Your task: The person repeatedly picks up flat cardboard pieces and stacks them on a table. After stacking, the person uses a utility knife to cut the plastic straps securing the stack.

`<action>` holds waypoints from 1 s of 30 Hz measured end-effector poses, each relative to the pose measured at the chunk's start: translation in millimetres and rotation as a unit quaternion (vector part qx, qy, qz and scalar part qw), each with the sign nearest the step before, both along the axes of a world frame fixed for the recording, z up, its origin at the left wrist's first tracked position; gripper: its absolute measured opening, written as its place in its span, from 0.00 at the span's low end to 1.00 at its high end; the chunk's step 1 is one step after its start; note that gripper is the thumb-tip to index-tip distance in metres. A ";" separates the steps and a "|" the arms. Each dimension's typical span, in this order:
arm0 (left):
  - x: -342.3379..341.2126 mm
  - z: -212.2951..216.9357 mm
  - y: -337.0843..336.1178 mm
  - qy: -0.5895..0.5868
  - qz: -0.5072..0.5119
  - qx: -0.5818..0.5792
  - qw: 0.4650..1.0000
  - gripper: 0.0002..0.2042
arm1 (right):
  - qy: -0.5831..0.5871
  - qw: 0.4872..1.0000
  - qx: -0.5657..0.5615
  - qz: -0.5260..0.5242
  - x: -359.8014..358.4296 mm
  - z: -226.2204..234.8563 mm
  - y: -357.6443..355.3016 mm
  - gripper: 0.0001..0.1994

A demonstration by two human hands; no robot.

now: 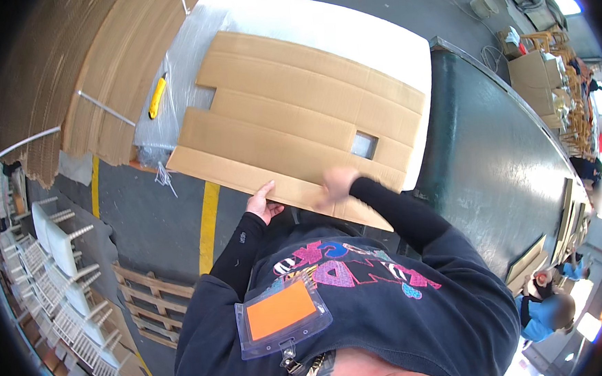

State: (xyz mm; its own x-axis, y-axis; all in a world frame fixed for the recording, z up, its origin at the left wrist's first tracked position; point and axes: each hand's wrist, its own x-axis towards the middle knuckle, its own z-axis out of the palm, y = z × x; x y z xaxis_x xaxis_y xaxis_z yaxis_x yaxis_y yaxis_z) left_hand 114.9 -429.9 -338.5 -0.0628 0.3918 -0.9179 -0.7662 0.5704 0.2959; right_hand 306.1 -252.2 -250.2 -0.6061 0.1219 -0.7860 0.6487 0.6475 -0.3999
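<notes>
With the centre of the work taken as the clock's hub and 12 o'clock pointing away from the person, positions were noted as follows.

Flattened brown corrugated cardboard sheet (pixel 276 117): lies at the hub, creased lengthwise, on a white flat surface (pixel 382 52) that shows beyond it from 11 round to 3 o'clock. It has a stepped notch at its edge, between 9 and 10, and a small rectangular cut-out at 4. A narrow creased strip (pixel 245 179) forms its near edge.

Left hand (pixel 264 205): at 7 o'clock, fingers drawn in narrow on the strip's near edge, thumb on the upper side. Right hand (pixel 339 184): at 5 o'clock, over the same strip, fingers angled toward the person. Blurred; I cannot tell whether those fingers grip or only press.

Yellow-handled utility knife (pixel 158 97): between 9 and 10, lying on crumpled clear plastic film (pixel 187 71), apart from both hands. Tall stack of brown corrugated sheets (pixel 118 68) with white straps: 10 o'clock. Large glossy dark green panel (pixel 491 142): 3 o'clock.

Farther off: pale wooden slatted pallet (pixel 152 293) between 7 and 8, on the grey floor; white spindle-legged chairs (pixel 77 298) at 8; a co-worker in blue (pixel 546 311) between 4 and 5.
</notes>
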 end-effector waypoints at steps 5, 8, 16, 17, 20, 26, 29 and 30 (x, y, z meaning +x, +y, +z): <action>-6.5 1.6 -4.3 -0.087 -0.023 0.031 0.995 0.20 | 0.379 0.777 0.425 -0.267 -144.7 -49.7 72.0 0.31; -14.1 -4.0 -16.6 -0.135 0.059 0.071 0.987 0.26 | 0.303 0.812 0.417 -0.273 -176.7 -82.0 62.3 0.35; -46.2 -32.4 -20.4 -0.116 0.114 0.031 0.986 0.26 | 0.231 0.859 0.408 -0.207 -186.9 -94.6 81.2 0.36; -46.7 -29.0 -17.5 -0.114 0.102 0.019 0.988 0.25 | 0.240 0.858 0.399 -0.215 -188.3 -96.5 83.7 0.36; -46.3 -8.7 -9.7 -0.124 0.085 -0.036 0.988 0.24 | 0.259 0.858 0.381 -0.227 -183.3 -97.6 80.6 0.37; -59.6 119.1 91.4 -0.166 -0.022 -0.110 0.980 0.22 | 0.289 0.852 0.384 -0.207 -186.7 -92.9 91.2 0.36; -64.0 115.0 83.0 -0.152 -0.050 -0.069 0.985 0.21 | 0.292 0.853 0.383 -0.202 -184.4 -95.3 90.7 0.36; -62.9 98.1 64.8 -0.140 -0.063 -0.046 0.987 0.22 | 0.283 0.854 0.384 -0.207 -185.1 -92.8 89.6 0.36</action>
